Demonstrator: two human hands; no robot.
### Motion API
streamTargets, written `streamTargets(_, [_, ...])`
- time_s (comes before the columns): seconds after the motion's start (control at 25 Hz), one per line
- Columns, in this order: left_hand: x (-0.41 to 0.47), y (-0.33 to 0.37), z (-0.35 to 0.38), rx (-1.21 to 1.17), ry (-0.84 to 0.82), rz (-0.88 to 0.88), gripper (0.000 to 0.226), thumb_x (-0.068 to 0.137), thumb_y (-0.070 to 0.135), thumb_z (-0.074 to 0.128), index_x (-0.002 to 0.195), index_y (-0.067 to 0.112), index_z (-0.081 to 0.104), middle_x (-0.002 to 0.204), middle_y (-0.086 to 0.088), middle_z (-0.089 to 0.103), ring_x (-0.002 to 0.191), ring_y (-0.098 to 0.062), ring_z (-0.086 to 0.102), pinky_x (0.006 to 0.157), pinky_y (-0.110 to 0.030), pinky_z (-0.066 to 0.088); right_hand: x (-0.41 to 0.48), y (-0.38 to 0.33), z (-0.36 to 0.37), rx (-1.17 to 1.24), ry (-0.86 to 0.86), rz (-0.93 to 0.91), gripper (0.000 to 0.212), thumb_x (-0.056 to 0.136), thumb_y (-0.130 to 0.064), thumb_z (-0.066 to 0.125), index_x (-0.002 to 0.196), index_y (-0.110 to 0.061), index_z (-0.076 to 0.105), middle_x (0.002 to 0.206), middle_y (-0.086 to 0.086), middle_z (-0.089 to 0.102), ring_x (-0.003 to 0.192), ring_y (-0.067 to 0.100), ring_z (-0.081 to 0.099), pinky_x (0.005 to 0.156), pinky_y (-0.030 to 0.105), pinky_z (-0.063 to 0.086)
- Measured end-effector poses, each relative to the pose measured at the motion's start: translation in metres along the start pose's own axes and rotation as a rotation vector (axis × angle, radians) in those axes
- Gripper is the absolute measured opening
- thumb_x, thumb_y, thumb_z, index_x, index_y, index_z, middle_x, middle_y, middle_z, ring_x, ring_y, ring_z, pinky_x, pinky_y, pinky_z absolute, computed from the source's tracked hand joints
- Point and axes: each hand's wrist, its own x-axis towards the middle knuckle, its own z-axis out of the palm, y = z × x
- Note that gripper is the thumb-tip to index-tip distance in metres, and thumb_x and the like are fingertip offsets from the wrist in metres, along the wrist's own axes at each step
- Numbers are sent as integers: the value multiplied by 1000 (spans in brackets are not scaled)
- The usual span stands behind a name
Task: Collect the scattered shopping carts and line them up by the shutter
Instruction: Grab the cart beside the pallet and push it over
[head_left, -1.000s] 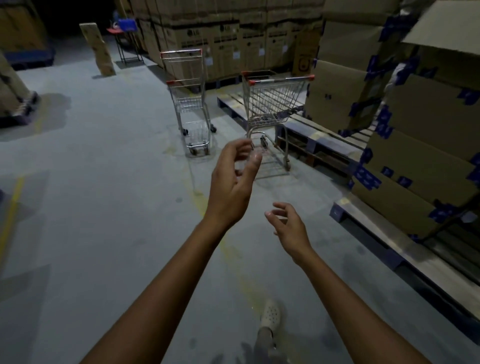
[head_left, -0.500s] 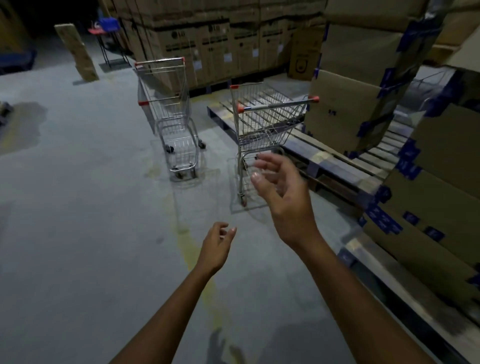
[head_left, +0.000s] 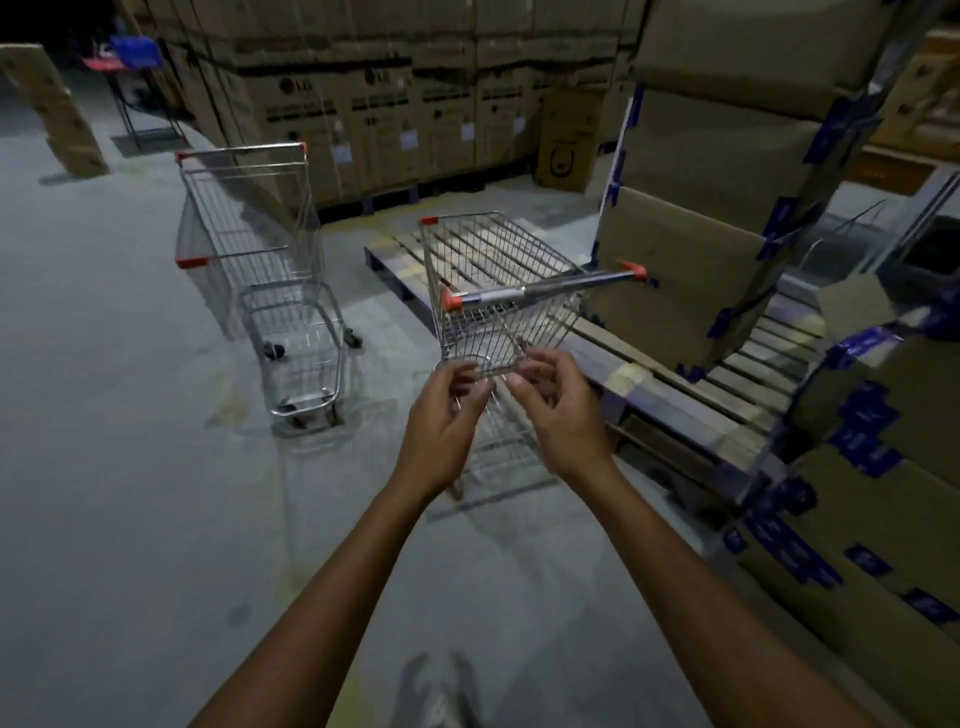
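The nearer shopping cart (head_left: 498, 291) stands on the concrete floor (head_left: 104, 467) just left of a wooden pallet (head_left: 675, 395), its wire basket open at the top and its handle bar (head_left: 540, 292), capped in orange at both ends, facing the person. Both bare forearms reach forward from the bottom of the view and converge below that handle. The left hand (head_left: 441, 421) and right hand (head_left: 561, 415) are raised side by side, palms turned partly toward each other, fingers loosely curled and spread; they overlap the lower rear edge of the basket in the view, and whether any fingertip touches the wire cannot be told. Neither hand is on the handle bar, which sits above the fingertips.

A second shopping cart (head_left: 260, 260) stands well apart to the left, farther off, its orange-capped handle turned away. Stacked cardboard boxes (head_left: 717, 218) with blue tape rest on the pallet at right, and a wall of printed cartons (head_left: 384, 114) runs behind both carts.
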Motion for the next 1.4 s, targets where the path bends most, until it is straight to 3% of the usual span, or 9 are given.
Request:
streamTargets(0.24, [174,26,0,76,47,276,28,95,36,53,121,26,52,117,2,59,108,0,55,83,-15,48,136,81,2,-95,72,260,31,90,-32,66,117,-29,52,114,0,60,103,15,60,81,28,50])
streamTargets(0.48, [278,-69,50,194,15,122,36,91,35,57,123,19,53,118,1,58,107,-11,57,88,-41,53,275,146,-36,-259,229,253,27,90,-21,64,115,-19,55,120,1,56,106,16,56,84,28,43])
streamTargets(0.6, [331,-117,83,338,43,79,36,90,37,56,120,18,55,113,5,57,104,-15,57,90,-49,48,353,185,-60,-444,189,187,36,89,-21,64,123,-15,54,134,7,47,119,22,48,95,31,41])
streamTargets(0.68, [362,-142,105,428,87,8,35,90,42,54,119,22,55,113,6,56,106,-14,55,93,-48,46,398,210,-76,-578,126,142,42,88,-27,65,126,-14,52,141,8,44,128,28,45,103,43,43])
streamTargets(0.8, [407,-172,136,629,130,-30,36,91,38,57,120,16,55,120,-2,54,114,-15,48,94,-28,37,459,248,-98,-754,24,5,50,88,-40,62,129,-14,51,145,10,41,135,29,37,111,49,34])
streamTargets(0.88, [425,-195,146,743,141,-98,36,91,40,55,115,13,57,118,-7,55,112,-21,49,90,-32,39,492,269,-100,-844,-38,-20,52,88,-51,52,128,-17,51,145,8,41,135,27,37,111,52,32])
streamTargets(1.04, [435,-220,160,958,28,-400,40,93,49,43,73,17,54,82,-5,61,80,-25,59,65,-35,46,510,287,-85,-899,-39,-6,45,87,-53,40,101,-21,68,111,1,66,104,23,58,91,44,43])
streamTargets(1.16, [440,-217,153,1021,-15,-617,57,94,55,32,62,14,56,67,-5,60,66,-27,59,69,-36,51,511,284,-73,-877,15,-11,32,88,-40,46,82,-19,69,77,1,66,77,24,59,77,39,43])
streamTargets(1.4, [428,-220,116,1119,-130,-524,55,99,46,26,61,16,51,68,-9,61,58,-23,50,67,-34,40,512,263,-22,-871,-34,-19,33,85,-36,43,74,-16,67,65,5,59,66,28,56,68,35,38])
